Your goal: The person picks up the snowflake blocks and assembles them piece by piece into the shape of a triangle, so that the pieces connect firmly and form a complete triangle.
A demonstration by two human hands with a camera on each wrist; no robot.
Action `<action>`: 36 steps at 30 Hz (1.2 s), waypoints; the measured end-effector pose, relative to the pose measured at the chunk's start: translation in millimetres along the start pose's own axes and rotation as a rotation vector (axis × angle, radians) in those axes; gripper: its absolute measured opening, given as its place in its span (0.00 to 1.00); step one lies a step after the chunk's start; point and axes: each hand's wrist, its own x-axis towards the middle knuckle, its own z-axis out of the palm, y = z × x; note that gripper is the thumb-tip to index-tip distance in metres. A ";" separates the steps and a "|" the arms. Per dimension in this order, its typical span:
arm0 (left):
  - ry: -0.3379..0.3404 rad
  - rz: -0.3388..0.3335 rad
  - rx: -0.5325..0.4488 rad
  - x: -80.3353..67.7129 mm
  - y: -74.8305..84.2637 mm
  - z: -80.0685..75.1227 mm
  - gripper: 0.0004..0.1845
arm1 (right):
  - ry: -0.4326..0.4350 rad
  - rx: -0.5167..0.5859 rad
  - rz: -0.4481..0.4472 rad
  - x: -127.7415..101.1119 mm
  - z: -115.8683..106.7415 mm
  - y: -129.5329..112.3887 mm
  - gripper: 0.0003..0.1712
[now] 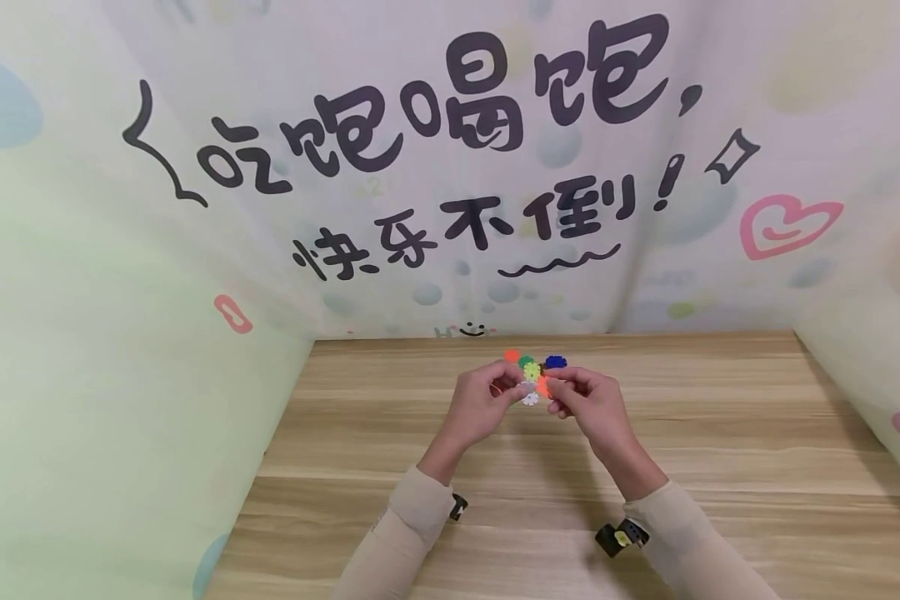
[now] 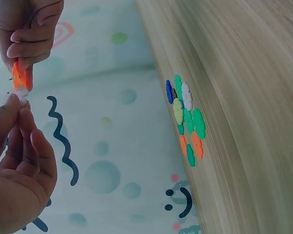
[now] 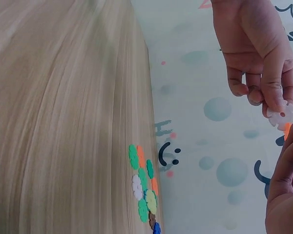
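Observation:
Above the wooden table (image 1: 720, 433) my two hands meet, each pinching a small flower-shaped plastic disc. My left hand (image 1: 516, 387) pinches a white disc (image 1: 530, 399) between thumb and fingertips. My right hand (image 1: 556, 390) pinches an orange disc (image 1: 543, 385), and the two discs touch edge to edge. The left wrist view shows the orange disc (image 2: 18, 75) above the white disc (image 2: 21, 93). In the right wrist view the white disc (image 3: 282, 116) sits over the orange disc (image 3: 286, 129). A pile of several coloured discs (image 1: 534, 363) lies on the table just behind my hands.
The pile (image 2: 188, 119) (image 3: 144, 190) holds green, white, orange, yellow, blue and brown discs near the table's back edge. A printed fabric backdrop (image 1: 450, 167) closes off the back and both sides of the table.

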 end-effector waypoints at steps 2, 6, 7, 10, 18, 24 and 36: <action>0.004 -0.002 -0.001 0.0 0.4 -0.1 0.04 | -0.008 -0.002 -0.006 -0.2 0.3 0.4 0.17; 0.007 0.008 -0.005 -0.2 0.5 0.3 0.04 | -0.014 0.001 -0.009 -0.3 1.8 1.5 0.17; 0.008 0.012 -0.006 -0.5 0.8 0.4 0.04 | -0.013 0.003 -0.006 -0.6 2.0 1.8 0.17; 0.008 0.011 -0.014 -1.6 1.6 0.9 0.04 | -0.021 0.003 -0.006 -1.2 2.6 2.1 0.16; 0.013 -0.011 -0.016 -3.4 1.9 2.6 0.03 | -0.037 0.007 -0.017 -0.1 2.5 4.5 0.14; 0.023 -0.022 -0.035 -2.4 -0.7 2.0 0.02 | -0.056 0.018 -0.003 0.4 3.8 4.4 0.14; 0.048 -0.141 -0.093 -4.8 -7.2 -5.4 0.09 | -0.048 0.013 0.023 12.3 -1.7 13.9 0.23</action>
